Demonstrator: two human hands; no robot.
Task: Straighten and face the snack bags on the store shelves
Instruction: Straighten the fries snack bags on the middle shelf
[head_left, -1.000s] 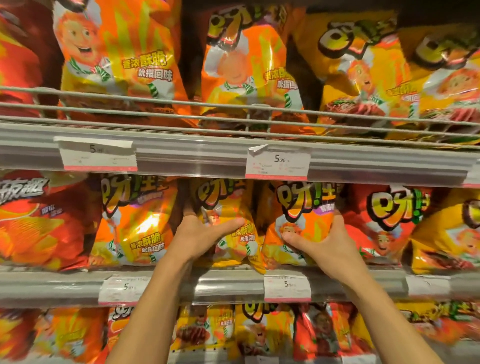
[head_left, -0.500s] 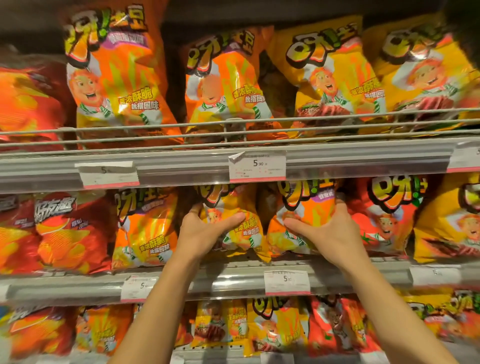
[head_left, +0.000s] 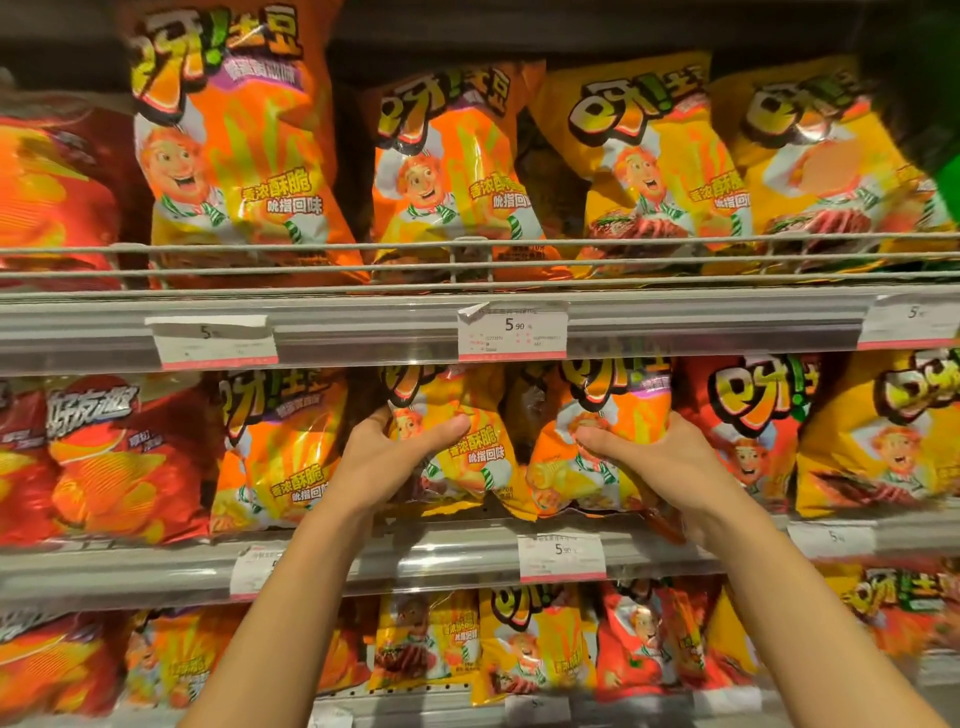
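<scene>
On the middle shelf (head_left: 447, 558) stand orange and yellow snack bags with a cartoon chef. My left hand (head_left: 395, 460) grips the left side of a yellow-orange bag (head_left: 472, 447), thumb across its front. My right hand (head_left: 654, 462) grips the neighbouring orange bag (head_left: 608, 415), thumb on its front and fingers round its right edge. Both bags lean towards each other, with a dark gap between them.
An orange bag (head_left: 270, 457) and red bags (head_left: 124, 462) stand to the left, a red bag (head_left: 748, 421) and a yellow bag (head_left: 883, 436) to the right. The upper shelf has a wire rail (head_left: 311, 260) before more bags. Price tags (head_left: 511, 332) line the shelf edges.
The view has tilted upward, showing more of the upper shelf. Both hands keep their hold on the same two bags, which sit slightly higher and more upright.
</scene>
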